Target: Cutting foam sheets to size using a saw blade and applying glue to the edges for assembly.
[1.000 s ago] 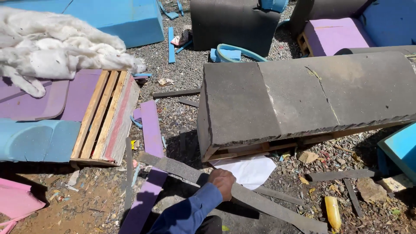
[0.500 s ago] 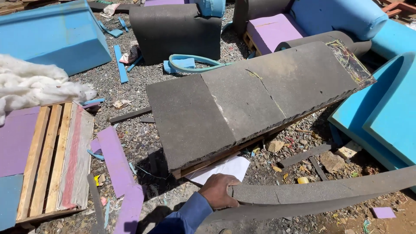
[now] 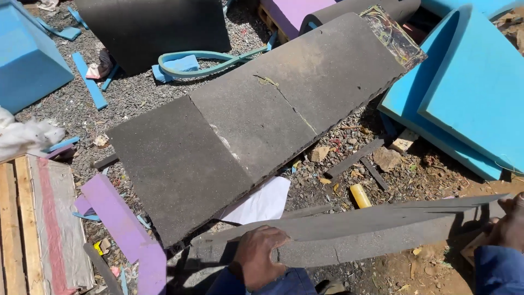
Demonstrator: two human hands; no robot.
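Observation:
A long, thin grey foam strip (image 3: 360,232) stretches across the bottom of the head view, raised off the gravel. My left hand (image 3: 256,257) grips its left part, fingers curled over the top edge. My right hand (image 3: 507,224) holds the strip's right end at the frame's right edge, partly cut off. Both sleeves are blue. Just beyond the strip lies a large grey foam slab (image 3: 262,120) made of joined sections, running diagonally from lower left to upper right. A white sheet (image 3: 262,203) pokes out from under the slab's near edge.
Blue foam blocks (image 3: 469,87) lie at the right and another blue foam block (image 3: 24,60) at the upper left. A purple foam strip (image 3: 123,229) and a wooden pallet (image 3: 33,229) sit at the lower left. A dark foam block (image 3: 153,27), a teal foam loop (image 3: 202,57) and scraps litter the gravel.
The view has swung left to right. My left hand took hold of the grey strip and lifted it; my right hand now holds its other end.

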